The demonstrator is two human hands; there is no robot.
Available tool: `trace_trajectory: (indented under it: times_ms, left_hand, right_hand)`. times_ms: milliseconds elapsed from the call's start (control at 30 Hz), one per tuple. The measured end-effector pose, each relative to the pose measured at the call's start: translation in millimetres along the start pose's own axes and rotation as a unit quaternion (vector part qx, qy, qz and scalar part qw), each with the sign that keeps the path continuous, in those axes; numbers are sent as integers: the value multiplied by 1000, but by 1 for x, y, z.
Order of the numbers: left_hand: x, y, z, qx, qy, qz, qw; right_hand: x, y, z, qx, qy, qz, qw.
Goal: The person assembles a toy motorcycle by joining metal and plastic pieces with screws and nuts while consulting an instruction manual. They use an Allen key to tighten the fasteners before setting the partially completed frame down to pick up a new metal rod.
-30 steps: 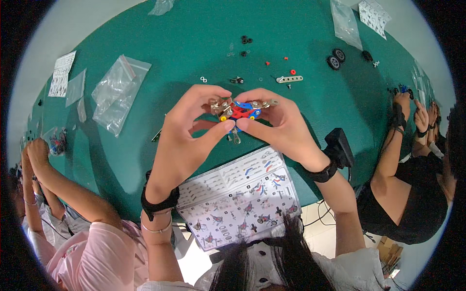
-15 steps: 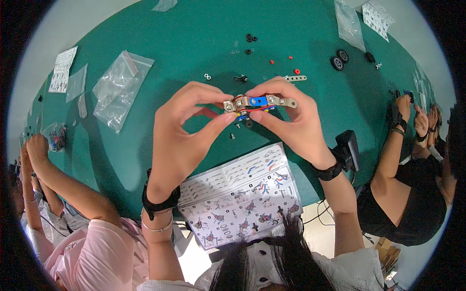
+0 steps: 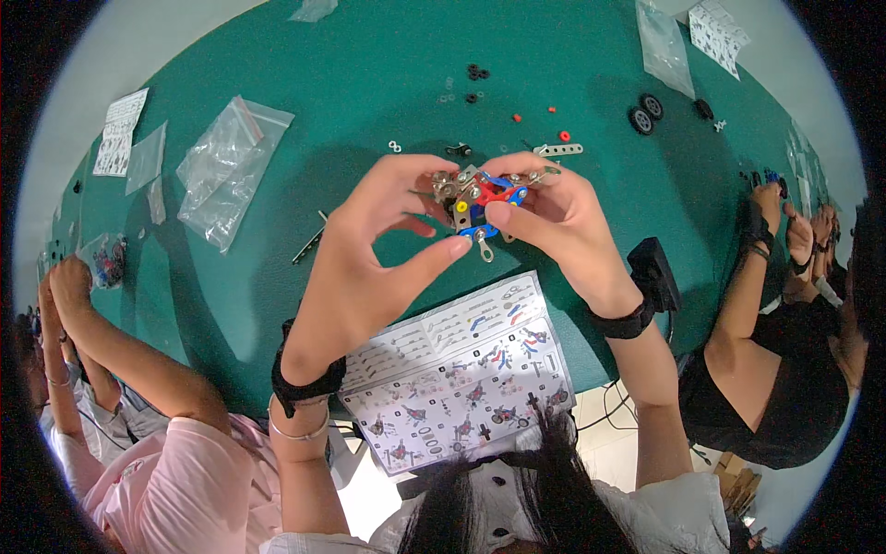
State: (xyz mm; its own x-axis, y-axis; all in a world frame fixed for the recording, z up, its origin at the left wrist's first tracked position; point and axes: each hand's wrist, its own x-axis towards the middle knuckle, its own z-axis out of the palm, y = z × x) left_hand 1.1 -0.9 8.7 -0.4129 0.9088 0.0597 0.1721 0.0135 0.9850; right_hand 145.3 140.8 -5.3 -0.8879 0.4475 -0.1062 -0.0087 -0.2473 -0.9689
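Between both hands, above the green table, is a small model [image 3: 480, 198] of bolted metal strips with blue, red and silver parts and a yellow piece. My left hand [image 3: 378, 226] curves round its left side, thumb at the lower blue part and fingers at the upper left. From the right, my right hand [image 3: 563, 217] pinches it, thumb on the front and fingers behind. A silver tab with a hole sticks out below. Much of the model's right side is hidden by my fingers. Under my wrists lies a printed instruction sheet [image 3: 461, 369] with step drawings.
Beyond my hands lie a perforated metal strip [image 3: 563, 150], red rings [image 3: 565, 136], black rings [image 3: 474, 72] and black wheels [image 3: 641, 120]. Clear plastic bags [image 3: 231, 166] lie at the left. People work on both sides; a bent arm [image 3: 138, 342] reaches in from the left.
The model has been turned in my hands, from edge-on to showing its red and yellow parts. My left hand has shifted slightly right, uncovering a strip on the table to its left.
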Motion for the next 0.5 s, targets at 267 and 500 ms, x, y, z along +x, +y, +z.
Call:
trace_trajectory:
  times_ms: [267, 500]
  left_hand:
    - [-1, -10, -7, 2, -14, -7, 1000]
    - [3, -18, -38, 232, 50, 20, 971]
  right_hand:
    - [4, 13, -1, -103, 26, -76, 991]
    - [12, 14, -11, -219, 69, -93, 969]
